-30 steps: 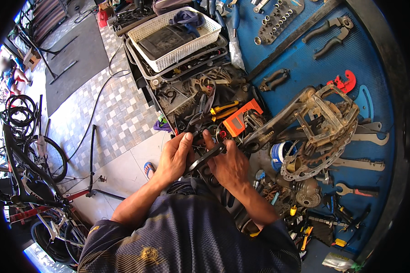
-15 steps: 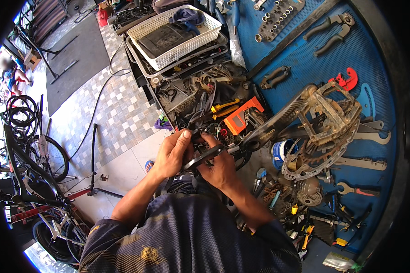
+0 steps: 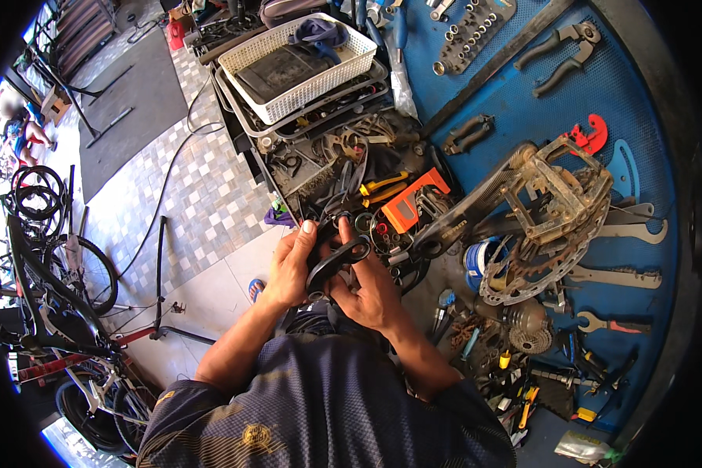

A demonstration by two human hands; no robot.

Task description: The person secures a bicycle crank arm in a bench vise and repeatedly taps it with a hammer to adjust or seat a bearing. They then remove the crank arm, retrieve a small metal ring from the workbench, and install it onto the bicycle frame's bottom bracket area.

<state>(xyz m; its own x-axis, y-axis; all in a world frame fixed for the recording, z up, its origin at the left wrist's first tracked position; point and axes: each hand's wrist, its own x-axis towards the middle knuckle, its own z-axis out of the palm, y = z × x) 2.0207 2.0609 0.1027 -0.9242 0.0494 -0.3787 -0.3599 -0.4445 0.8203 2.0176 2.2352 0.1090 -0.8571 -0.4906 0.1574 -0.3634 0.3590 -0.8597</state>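
Note:
My left hand (image 3: 287,271) and my right hand (image 3: 367,292) both grip a black curved bicycle part (image 3: 331,264) with a hole at each visible end. My left thumb lies along its left side, and my right fingers reach up behind and beside it. Just ahead are a cluttered metal tray (image 3: 300,175), yellow-handled pliers (image 3: 384,184) and an orange plastic tool (image 3: 409,201). To the right of my hands lies a dirty crank arm (image 3: 456,228) with a pedal (image 3: 558,195) and a chainring. A blue-and-white tub (image 3: 483,261) stands beside it.
A white basket (image 3: 355,58) holds dark items. A blue mat (image 3: 616,109) bears wrenches, cutters and a socket rack (image 3: 472,39). Bicycles (image 3: 78,261) and a floor mat (image 3: 121,132) are at the left. A person (image 3: 23,132) is at the far left.
The black part has tilted and sits a little lower, with its right ring end shifted left. My right hand has moved slightly left, and its index finger now points more upward.

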